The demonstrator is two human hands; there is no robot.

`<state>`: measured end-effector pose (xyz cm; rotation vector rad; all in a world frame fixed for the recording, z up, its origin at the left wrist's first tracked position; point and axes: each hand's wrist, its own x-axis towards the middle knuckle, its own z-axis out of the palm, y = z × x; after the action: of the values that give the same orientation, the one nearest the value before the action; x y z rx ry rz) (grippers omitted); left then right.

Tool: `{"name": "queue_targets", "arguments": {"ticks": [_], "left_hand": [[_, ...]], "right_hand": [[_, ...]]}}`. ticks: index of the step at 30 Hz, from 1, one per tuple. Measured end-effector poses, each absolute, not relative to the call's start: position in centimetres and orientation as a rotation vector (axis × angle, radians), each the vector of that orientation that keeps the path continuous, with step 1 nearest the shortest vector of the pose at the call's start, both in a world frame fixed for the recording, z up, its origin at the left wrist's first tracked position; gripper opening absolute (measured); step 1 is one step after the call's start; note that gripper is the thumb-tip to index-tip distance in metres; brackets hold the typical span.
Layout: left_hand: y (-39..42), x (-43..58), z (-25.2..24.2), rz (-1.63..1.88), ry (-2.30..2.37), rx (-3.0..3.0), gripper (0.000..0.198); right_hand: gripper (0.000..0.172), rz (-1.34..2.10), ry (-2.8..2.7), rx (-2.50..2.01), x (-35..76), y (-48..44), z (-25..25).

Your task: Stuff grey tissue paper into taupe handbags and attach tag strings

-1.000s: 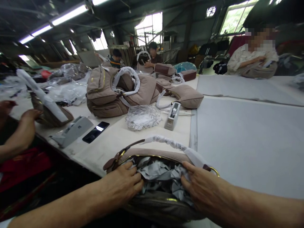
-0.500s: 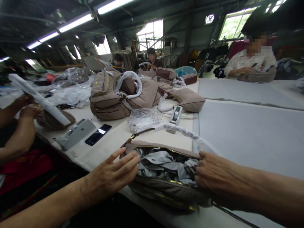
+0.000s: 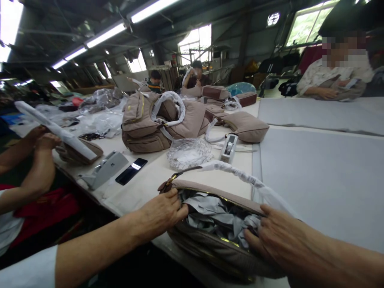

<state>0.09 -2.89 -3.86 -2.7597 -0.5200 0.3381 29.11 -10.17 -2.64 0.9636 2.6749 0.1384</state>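
Both hands have closed in on the open handbag (image 3: 210, 244) at the table's (image 3: 315, 176) near edge. Left hand (image 3: 160, 214) fingers curl together over the zipper rim; right hand (image 3: 276, 232) fingers press bunched into grey stuffing paper (image 3: 216, 214).

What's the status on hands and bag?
Left hand and right hand both in the open handbag, fingers on the gray stuffing paper. Wrapped handle arches above. Tape dispenser and phone sit apart.

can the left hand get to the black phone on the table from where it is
Probably yes. The left hand rests at the open bag; the black phone lies flat just beyond it, with only bare table between. The tape dispenser sits off to the side.
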Motion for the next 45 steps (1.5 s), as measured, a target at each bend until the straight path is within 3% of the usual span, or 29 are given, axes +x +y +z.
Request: {"name": "queue_targets", "arguments": {"ticks": [4,8,13,14,18,22,25,29,32,35,39,42,45], "left_hand": [[-3.2,0.7,-3.8,0.633,-0.831,-2.713,0.012],[-3.7,1.3,-2.0,0.737,-1.013,-2.734,0.012],[-4.4,2.1,-1.3,0.353,-0.867,-3.05,0.063],[-4.4,2.3,-1.7,0.404,-0.821,-3.084,0.061],[-4.0,3.2,-3.3,0.737,-0.81,-3.035,0.019],[-3.7,4.3,-2.7,1.004,-0.992,-2.881,0.022],[-3.6,4.5,-2.3,1.003,-1.07,-2.831,0.022],[-3.2,3.0,-2.2,0.8,-1.126,-2.889,0.02],[-3.5,2.4,-1.5,0.461,-1.252,-3.044,0.012],[-4.7,4.0,-0.8,-0.101,-1.328,-3.259,0.02],[-5.9,9.4,-1.1,-0.658,-1.148,-3.579,0.031],[-6.2,13.0,-1.7,-0.73,-0.945,-3.79,0.038],[-6.5,14.8,-2.1,-0.556,-0.977,-3.815,0.032]], "right_hand": [[0.017,0.288,2.48,0.816,28.4,-9.4,-1.8],[0.009,0.448,2.54,0.78,29.2,-8.8,-0.9],[0.009,0.558,2.59,0.767,29.7,-9.6,-1.5],[0.009,0.546,2.626,0.748,29.6,-9.9,-1.8],[0.005,0.423,2.659,0.739,28.8,-10.3,-2.4],[0.012,0.308,2.498,0.811,28.8,-10.0,-1.4],[0.009,0.278,2.445,0.827,29.0,-9.2,0.0],[0.012,-0.003,2.58,0.902,30.3,-8.3,2.2],[0.02,-0.2,2.906,1.146,33.1,-9.0,3.0],[0.031,0.054,3.12,1.69,36.5,-11.3,2.0],[0.022,0.176,3.032,2.118,38.0,-14.7,-0.9],[0.033,0.286,3.076,2.016,36.4,-15.5,-2.1],[0.04,0.404,3.015,1.868,34.3,-14.8,-1.9]]}}
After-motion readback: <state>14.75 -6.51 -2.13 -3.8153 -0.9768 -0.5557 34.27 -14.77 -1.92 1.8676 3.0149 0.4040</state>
